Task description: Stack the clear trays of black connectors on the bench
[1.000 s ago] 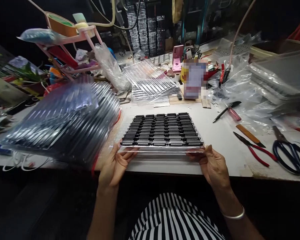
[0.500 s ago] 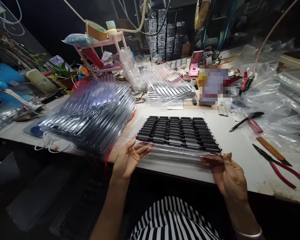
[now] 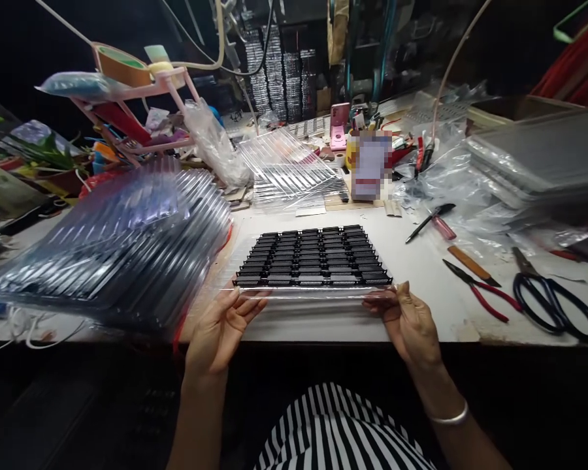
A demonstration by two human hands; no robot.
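Between my two hands is a clear plastic tray, held by its near corners just above the white tabletop. Rows of small black comb-like parts fill it. My left hand grips the near left corner, thumb at the edge and fingers spread underneath. At the near right corner, my right hand pinches the rim between thumb and fingers. Some fingertips show only through the clear plastic. A tall, slanting stack of clear ribbed trays lies to the left of my left hand.
Red-handled pliers, black scissors and a knife lie at the right. Behind the tray are more clear trays and a pink phone stand. A pink rack stands at back left, and plastic-wrapped sheets are piled at right.
The view has swung to the right, so everything sits further left and the scissors now show fully. Both hands keep hold of the tray, which now looks more level.
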